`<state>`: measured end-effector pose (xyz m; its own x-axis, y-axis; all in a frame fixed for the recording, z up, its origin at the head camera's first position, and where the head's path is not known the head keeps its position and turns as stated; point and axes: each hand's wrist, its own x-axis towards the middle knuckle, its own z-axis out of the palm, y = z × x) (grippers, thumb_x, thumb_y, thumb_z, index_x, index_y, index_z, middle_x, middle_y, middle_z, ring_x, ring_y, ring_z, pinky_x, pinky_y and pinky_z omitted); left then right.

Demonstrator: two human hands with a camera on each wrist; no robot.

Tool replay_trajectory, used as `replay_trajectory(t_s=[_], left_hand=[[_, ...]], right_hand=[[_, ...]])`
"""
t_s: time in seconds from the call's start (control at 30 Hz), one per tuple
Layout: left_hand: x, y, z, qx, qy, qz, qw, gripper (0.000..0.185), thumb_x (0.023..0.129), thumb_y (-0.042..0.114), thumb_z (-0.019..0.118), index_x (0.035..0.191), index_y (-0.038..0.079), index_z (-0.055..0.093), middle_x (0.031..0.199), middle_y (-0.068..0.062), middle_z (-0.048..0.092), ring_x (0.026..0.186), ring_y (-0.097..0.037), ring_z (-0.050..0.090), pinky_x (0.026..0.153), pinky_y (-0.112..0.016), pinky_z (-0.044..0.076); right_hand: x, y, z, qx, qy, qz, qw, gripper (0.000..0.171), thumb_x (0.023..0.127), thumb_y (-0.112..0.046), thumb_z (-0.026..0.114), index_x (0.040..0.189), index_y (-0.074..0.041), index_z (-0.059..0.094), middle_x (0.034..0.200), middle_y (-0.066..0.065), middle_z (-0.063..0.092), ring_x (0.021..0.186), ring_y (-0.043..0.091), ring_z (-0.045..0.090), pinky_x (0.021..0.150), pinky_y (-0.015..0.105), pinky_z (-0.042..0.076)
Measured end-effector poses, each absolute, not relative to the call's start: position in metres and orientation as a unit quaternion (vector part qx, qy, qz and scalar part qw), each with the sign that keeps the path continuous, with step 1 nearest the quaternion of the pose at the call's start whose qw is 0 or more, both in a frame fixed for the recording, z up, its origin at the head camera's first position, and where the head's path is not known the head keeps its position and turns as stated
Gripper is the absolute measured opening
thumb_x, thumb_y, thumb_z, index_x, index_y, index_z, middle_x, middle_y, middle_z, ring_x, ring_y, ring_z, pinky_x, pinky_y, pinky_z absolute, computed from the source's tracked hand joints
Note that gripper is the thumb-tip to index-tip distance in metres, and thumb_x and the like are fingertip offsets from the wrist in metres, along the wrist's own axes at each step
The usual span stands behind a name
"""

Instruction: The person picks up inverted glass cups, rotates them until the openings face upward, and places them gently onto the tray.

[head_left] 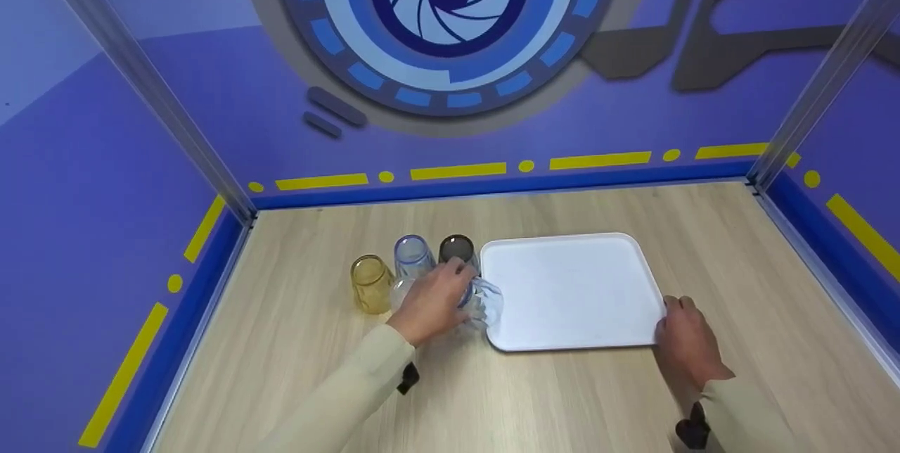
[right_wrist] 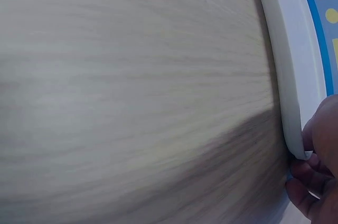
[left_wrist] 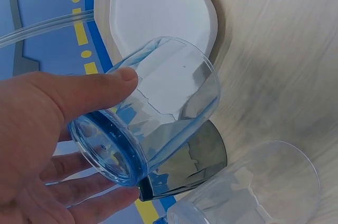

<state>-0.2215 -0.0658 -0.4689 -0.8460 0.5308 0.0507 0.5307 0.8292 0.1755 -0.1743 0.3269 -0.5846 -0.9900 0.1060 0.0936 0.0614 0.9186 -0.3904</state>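
Note:
My left hand (head_left: 457, 292) grips a clear blue-tinted glass (head_left: 486, 302), held tilted just above the wood by the left edge of a white tray (head_left: 573, 291). The left wrist view shows thumb and fingers (left_wrist: 100, 89) wrapped round this glass (left_wrist: 158, 113), its base toward the palm. My right hand (head_left: 673, 314) holds the tray's near right corner. In the right wrist view its fingers (right_wrist: 314, 174) curl under the tray's rim (right_wrist: 288, 76).
A yellow glass (head_left: 370, 283), a pale blue glass (head_left: 413, 256) and a dark glass (head_left: 458, 249) stand left of the tray. Another clear glass (left_wrist: 253, 187) sits close under my left hand. Blue walls enclose the wooden table (head_left: 562, 404) on three sides.

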Motion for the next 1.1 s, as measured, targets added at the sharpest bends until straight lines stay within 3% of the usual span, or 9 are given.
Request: replay_trajectory(t_s=[0.47,1.1], left_hand=[[-0.220,-0.068,-0.477,0.290,0.949,0.125,-0.025,0.060,0.074,0.024,0.084,0.126,0.012,0.056,0.125,-0.008,0.057,0.107,-0.020,0.060,0.090,-0.036,0.054],[-0.219,-0.065,-0.480,0.271,0.953,0.134,-0.020,0.063,0.074,0.032,0.083,0.127,0.013,0.054,0.125,-0.005,0.055,0.110,-0.017,0.058,0.094,-0.033,0.053]], right_hand=[[-0.176,0.327,-0.582,-0.060,-0.975,0.211,0.039,0.040,0.092,-0.001,0.045,0.125,0.022,0.043,0.111,0.038,0.049,0.105,0.054,0.052,0.087,0.061,0.046],[-0.173,0.328,-0.583,-0.071,-0.969,0.225,0.079,0.038,0.092,-0.001,0.045,0.125,0.019,0.045,0.115,0.038,0.048,0.109,0.052,0.051,0.091,0.061,0.044]])
